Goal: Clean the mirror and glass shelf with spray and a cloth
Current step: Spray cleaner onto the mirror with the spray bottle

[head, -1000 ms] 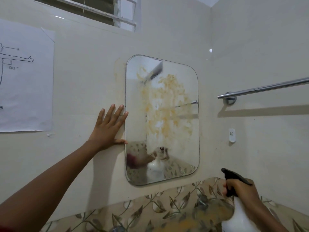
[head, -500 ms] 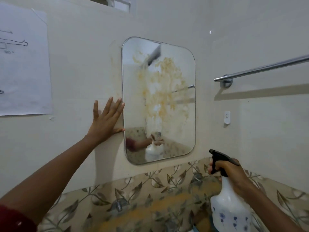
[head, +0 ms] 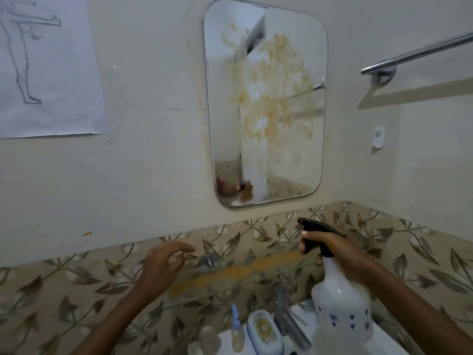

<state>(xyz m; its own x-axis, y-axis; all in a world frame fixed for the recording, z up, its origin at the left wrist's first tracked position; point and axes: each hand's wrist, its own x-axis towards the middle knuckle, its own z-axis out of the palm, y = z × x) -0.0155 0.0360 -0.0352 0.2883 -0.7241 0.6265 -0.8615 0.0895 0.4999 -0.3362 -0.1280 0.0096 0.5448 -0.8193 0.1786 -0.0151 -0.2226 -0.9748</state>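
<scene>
We hold the spray bottle (head: 340,311) upright in our right hand (head: 335,252), fingers wrapped round its neck and over the black trigger. The nozzle is turned toward the wall below the mirror's bottom edge. Held so, it looks ready to be lifted and fired at the glass.

The mirror (head: 265,103) hangs on the wall above. An orange stain (head: 271,119) covers much of its upper and middle part, which we judge is where the spray belongs first.

Our left hand (head: 163,262) hangs free in front of the leaf-patterned tiles (head: 76,285), fingers slack and apart, gripping nothing. It is well left of the bottle, out of the nozzle's line.

A metal bracket (head: 210,260) sits just right of its fingertips, and an orange streak runs from there toward the bottle. We take that streak for the soiled glass shelf (head: 243,271), though the pane itself is hard to make out.

Below, along the basin's (head: 224,338) rear rim, stand a soap box (head: 263,329) and the tap (head: 284,311). No cloth is in view, so wiping must wait until we find one.
</scene>
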